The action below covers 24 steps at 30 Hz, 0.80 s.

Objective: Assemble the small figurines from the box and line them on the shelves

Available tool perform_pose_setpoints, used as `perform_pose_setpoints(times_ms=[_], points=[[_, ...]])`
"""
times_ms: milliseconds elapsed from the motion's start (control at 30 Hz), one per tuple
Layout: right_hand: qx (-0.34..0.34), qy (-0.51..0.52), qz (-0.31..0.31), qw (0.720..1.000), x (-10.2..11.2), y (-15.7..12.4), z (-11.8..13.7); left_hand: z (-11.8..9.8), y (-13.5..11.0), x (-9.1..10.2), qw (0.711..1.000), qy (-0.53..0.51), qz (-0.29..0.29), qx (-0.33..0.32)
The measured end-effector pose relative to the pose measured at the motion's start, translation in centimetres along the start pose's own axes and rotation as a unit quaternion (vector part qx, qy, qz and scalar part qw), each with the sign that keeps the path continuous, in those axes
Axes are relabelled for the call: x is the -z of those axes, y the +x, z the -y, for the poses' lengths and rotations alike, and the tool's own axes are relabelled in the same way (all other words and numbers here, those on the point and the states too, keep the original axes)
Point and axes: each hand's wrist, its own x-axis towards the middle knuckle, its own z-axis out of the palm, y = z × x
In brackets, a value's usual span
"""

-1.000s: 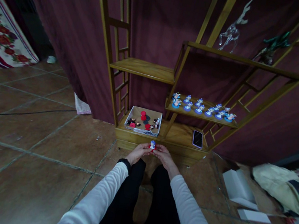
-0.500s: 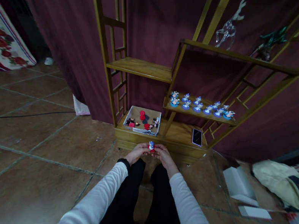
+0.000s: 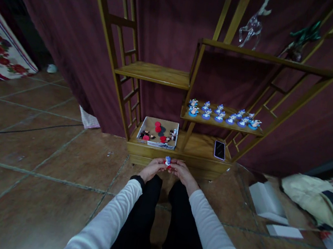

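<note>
A small figurine (image 3: 168, 160), white and bluish-purple on a red base, is pinched between my two hands in front of the cabinet. My left hand (image 3: 152, 169) closes on its left side, and my right hand (image 3: 182, 171) closes on its right side. Just beyond them, a shallow cardboard box (image 3: 159, 144) on the low cabinet holds several figurines and red round bases. Several blue-and-white figurines (image 3: 220, 116) on blue bases stand in two rows on the shelf at the right.
A phone (image 3: 220, 150) lies on the cabinet top (image 3: 197, 144). Higher up stand a clear deer ornament (image 3: 253, 28) and a green ornament (image 3: 303, 40). A white box (image 3: 268, 201) and a beige bag (image 3: 314, 202) sit on the floor at right; a cable (image 3: 24, 128) runs at left.
The camera view has shifted very slightly. Both hands keep hold of the figurine in nearly the same place.
</note>
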Motion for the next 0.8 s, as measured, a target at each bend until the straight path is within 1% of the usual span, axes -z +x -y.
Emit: perform_pose_setpoints(times_ms=[367, 667, 800], points=[[0.002, 0.005, 0.005, 1.0, -0.1, 0.14, -0.01, 0.2, 0.13, -0.04, 1.0, -0.003, 0.009, 0.008], [0.003, 0.014, 0.012, 1.0, 0.19, 0.57, -0.48, 0.3, 0.28, -0.13, 1.0, -0.016, -0.008, 0.004], [-0.005, 0.004, 0.019, 1.0, 0.19, 0.48, -0.39, 0.19, 0.05, -0.16, 1.0, -0.012, -0.001, -0.002]])
